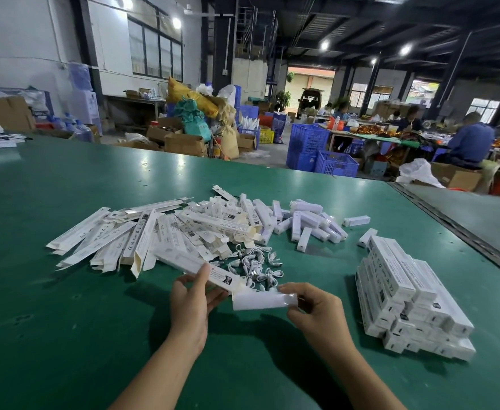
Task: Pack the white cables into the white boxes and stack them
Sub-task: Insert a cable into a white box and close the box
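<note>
White box (219, 275), slanted, mouth toward insert (260, 300)

Above the green table (65, 321), the left hand (191, 303) grips a long white box (210, 272), and the right hand (313, 306) pinches a blurred white piece (262, 300) at its open end. Behind them lie loose white cables (254, 264) and a heap of flat boxes (142, 235); stacked closed boxes (411, 297) sit at the right
</note>
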`<state>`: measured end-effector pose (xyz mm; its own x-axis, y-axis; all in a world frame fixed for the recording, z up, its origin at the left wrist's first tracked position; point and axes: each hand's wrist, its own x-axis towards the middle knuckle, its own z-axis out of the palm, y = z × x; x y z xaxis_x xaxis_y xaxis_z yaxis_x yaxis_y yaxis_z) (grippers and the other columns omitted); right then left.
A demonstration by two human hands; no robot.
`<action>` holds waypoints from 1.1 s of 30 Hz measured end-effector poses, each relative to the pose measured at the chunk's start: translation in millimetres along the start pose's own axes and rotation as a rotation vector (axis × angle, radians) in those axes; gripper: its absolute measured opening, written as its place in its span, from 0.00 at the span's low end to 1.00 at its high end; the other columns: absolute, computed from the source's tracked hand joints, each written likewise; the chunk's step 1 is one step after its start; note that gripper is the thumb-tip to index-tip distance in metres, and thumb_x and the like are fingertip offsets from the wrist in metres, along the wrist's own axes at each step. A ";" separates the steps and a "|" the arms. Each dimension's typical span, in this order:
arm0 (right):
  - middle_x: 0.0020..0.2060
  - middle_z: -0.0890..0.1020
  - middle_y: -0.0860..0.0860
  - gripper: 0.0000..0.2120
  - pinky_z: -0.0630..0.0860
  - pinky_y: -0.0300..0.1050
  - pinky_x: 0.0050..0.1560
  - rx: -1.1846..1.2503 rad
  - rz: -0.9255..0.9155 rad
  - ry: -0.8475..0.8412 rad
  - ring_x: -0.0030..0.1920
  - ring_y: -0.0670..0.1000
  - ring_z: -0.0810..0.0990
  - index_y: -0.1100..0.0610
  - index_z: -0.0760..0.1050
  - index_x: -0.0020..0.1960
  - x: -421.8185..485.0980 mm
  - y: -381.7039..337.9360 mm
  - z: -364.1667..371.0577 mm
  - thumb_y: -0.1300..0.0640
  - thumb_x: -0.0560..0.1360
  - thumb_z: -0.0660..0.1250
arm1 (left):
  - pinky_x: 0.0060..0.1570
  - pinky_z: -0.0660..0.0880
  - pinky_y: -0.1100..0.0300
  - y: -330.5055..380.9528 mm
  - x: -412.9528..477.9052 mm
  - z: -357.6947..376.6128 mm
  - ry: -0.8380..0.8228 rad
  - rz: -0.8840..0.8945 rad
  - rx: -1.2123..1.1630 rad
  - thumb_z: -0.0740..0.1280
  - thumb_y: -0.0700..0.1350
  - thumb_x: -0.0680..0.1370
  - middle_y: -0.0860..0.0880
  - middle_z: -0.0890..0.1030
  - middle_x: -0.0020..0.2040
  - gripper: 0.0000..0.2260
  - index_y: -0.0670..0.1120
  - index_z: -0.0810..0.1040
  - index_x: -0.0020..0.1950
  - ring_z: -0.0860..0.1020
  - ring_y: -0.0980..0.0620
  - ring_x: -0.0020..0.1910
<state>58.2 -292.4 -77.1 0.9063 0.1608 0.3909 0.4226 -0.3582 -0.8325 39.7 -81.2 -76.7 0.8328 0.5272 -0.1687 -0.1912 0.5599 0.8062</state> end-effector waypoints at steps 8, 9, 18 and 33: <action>0.36 0.85 0.43 0.21 0.73 0.33 0.34 0.022 0.064 0.095 0.33 0.43 0.80 0.46 0.84 0.45 1.3 0.1 2.0 0.72 0.66 0.68 | 0.32 0.81 0.57 1.5 -1.0 -0.2 -0.040 -0.017 -0.044 0.67 0.43 0.81 0.42 0.80 0.42 0.08 0.42 0.69 0.50 0.83 0.47 0.34; 0.36 0.85 0.45 0.21 0.73 0.35 0.34 0.034 0.077 0.104 0.34 0.46 0.81 0.46 0.84 0.45 1.8 0.7 1.0 0.72 0.66 0.68 | 0.33 0.82 0.57 1.4 -1.0 -0.4 -0.041 -0.019 -0.038 0.67 0.43 0.81 0.42 0.80 0.43 0.08 0.43 0.69 0.51 0.83 0.46 0.35; 0.41 0.86 0.41 0.20 0.78 0.35 0.42 -0.076 0.041 0.034 0.40 0.42 0.84 0.44 0.84 0.49 -4.3 -8.5 8.7 0.68 0.67 0.72 | 0.37 0.83 0.55 -0.7 -4.7 3.9 -0.101 -0.048 0.007 0.67 0.42 0.81 0.40 0.81 0.44 0.08 0.41 0.70 0.55 0.84 0.46 0.36; 0.45 0.85 0.43 0.19 0.76 0.43 0.31 0.183 0.201 0.072 0.32 0.53 0.80 0.48 0.78 0.58 -5.4 -24.3 20.4 0.61 0.70 0.76 | 0.36 0.82 0.57 -7.2 -13.7 7.4 -0.260 -0.071 0.030 0.71 0.40 0.77 0.42 0.86 0.43 0.09 0.44 0.75 0.56 0.84 0.49 0.33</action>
<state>43.2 -265.9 -67.0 0.9719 0.0351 0.2326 0.2348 -0.2035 -0.9505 33.5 -97.2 -76.0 0.9496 0.3036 -0.0776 -0.1151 0.5685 0.8146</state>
